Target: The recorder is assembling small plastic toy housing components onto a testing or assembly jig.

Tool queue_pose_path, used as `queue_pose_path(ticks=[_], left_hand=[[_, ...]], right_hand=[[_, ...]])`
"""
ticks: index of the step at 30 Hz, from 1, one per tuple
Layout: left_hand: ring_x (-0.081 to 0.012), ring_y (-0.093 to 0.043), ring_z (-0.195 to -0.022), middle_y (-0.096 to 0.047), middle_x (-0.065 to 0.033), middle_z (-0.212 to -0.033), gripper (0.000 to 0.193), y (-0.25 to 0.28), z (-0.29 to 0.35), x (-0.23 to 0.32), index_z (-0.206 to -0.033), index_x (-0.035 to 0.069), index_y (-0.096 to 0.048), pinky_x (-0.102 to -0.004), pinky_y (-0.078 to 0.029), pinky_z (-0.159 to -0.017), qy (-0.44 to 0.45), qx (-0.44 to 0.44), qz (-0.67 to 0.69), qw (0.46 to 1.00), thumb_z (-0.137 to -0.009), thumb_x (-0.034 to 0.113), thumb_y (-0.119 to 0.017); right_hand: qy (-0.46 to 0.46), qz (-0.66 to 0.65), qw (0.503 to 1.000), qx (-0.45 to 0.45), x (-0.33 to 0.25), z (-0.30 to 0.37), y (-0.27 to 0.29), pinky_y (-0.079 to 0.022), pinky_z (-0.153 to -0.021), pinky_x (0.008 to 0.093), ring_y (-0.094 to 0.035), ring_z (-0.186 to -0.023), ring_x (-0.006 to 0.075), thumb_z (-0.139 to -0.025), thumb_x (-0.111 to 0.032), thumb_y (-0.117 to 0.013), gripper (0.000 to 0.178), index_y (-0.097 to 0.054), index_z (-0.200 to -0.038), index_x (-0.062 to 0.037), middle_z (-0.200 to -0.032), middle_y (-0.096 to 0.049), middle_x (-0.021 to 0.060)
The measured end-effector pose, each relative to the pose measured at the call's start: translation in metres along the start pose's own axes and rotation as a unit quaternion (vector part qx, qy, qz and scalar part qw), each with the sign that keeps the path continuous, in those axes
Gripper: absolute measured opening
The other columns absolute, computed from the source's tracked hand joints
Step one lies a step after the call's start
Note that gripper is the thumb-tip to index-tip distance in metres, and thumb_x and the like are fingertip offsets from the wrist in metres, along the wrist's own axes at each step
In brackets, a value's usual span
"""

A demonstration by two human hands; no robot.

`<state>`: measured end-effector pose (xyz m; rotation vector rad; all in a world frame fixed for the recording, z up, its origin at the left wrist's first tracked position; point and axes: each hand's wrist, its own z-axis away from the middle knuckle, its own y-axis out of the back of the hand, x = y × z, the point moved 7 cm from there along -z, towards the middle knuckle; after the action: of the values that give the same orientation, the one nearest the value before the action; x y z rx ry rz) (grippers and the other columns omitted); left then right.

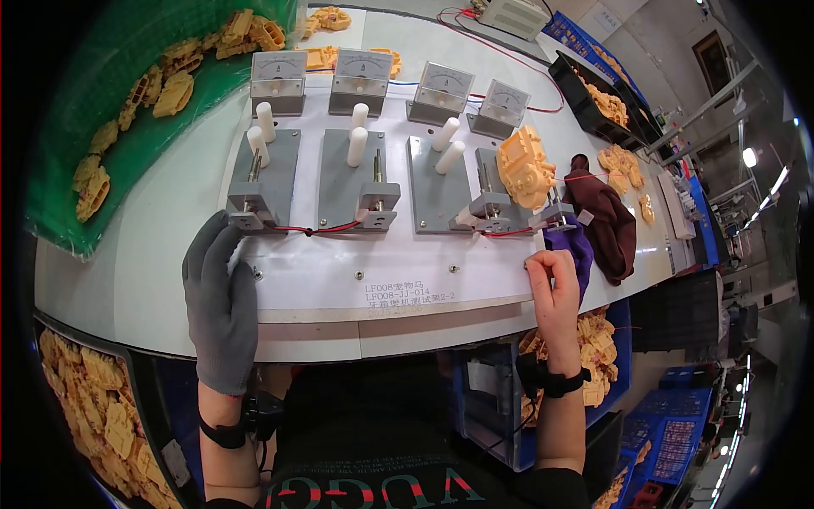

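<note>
My left hand (222, 297), in a grey glove, rests at the left edge of the white test board (407, 254), fingers stretched forward beside the leftmost grey fixture (254, 208). Nothing shows in its grasp. My bare right hand (555, 293) is at the board's right front edge, thumb and forefinger closed together by a small fitting; what lies between them is hidden. Just beyond it, a tan plastic gearbox housing (526, 168) sits tilted on the rightmost fixture. Several grey blocks carry white pegs (357, 147), with red and black wires (309, 230) running between clamps.
Behind the fixtures stand several analogue meters (362, 76). A green-lined bin (136, 170) with tan housings is at the left. A dark red cloth (606, 220) and loose housings (621, 167) lie at the right. Filled crates (106, 407) flank me below the table.
</note>
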<state>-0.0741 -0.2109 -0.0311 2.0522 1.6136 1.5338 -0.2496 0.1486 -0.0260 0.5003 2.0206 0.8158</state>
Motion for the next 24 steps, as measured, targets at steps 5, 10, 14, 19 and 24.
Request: queue_pose_path(ticks=[5,10,14,19,24], left_hand=[[-0.0344,-0.049,-0.127,-0.051,-0.0182,-0.137,0.046,-0.0008,-0.0006,-0.0015,-0.129,0.002,-0.057,-0.042,-0.04,-0.106,-0.005,-0.001,0.006,1.0,-0.085,-0.009,-0.047],[-0.0343,-0.049,-0.127,-0.052,-0.0184,-0.136,0.047,-0.0014,-0.0008,-0.0011,-0.129,0.003,-0.057,-0.0421,-0.041,-0.105,-0.003,0.003,0.0,1.0,-0.085,-0.009,-0.046],[-0.034,-0.049,-0.127,-0.051,-0.0182,-0.136,0.047,-0.0011,-0.0013,-0.0007,-0.129,0.003,-0.057,-0.042,-0.041,-0.105,-0.001,-0.001,-0.001,1.0,-0.085,-0.009,-0.046],[-0.0339,-0.049,-0.127,-0.052,-0.0183,-0.136,0.046,-0.0008,-0.0006,0.0,-0.128,0.002,-0.057,-0.0419,-0.041,-0.105,0.003,0.003,0.006,1.0,-0.085,-0.009,-0.047],[-0.0342,-0.049,-0.127,-0.052,-0.0186,-0.136,0.045,-0.0003,-0.0001,-0.0008,-0.128,0.002,-0.057,-0.0418,-0.04,-0.106,-0.004,0.0,-0.007,1.0,-0.085,-0.009,-0.047]], right_hand=[[-0.003,-0.009,1.0,0.0,0.0016,0.0007,-0.0008,-0.043,-0.074,0.0302,-0.053,-0.085,0.0218,-0.092,-0.01,-0.065,0.01,-0.061,-0.094,-0.0013,-0.089,-0.056,0.0074],[0.002,-0.037,0.999,0.008,0.0018,0.0017,-0.0004,-0.044,-0.075,0.0274,-0.053,-0.086,0.0185,-0.092,-0.006,-0.065,0.009,-0.064,-0.1,-0.0035,-0.091,-0.055,0.0054],[0.018,-0.038,0.999,0.007,0.0032,0.0022,-0.0009,-0.044,-0.075,0.0265,-0.053,-0.085,0.0177,-0.091,-0.005,-0.065,0.009,-0.065,-0.1,-0.004,-0.092,-0.055,0.0048],[0.008,-0.046,0.999,0.004,0.0037,0.003,-0.0008,-0.043,-0.075,0.0255,-0.053,-0.085,0.0168,-0.09,-0.004,-0.067,0.009,-0.065,-0.099,-0.0041,-0.092,-0.055,0.0042],[0.012,-0.048,0.999,0.002,0.0026,0.0018,-0.0016,-0.043,-0.075,0.0254,-0.053,-0.085,0.0165,-0.09,-0.004,-0.068,0.009,-0.065,-0.098,-0.0043,-0.091,-0.055,0.0038]])
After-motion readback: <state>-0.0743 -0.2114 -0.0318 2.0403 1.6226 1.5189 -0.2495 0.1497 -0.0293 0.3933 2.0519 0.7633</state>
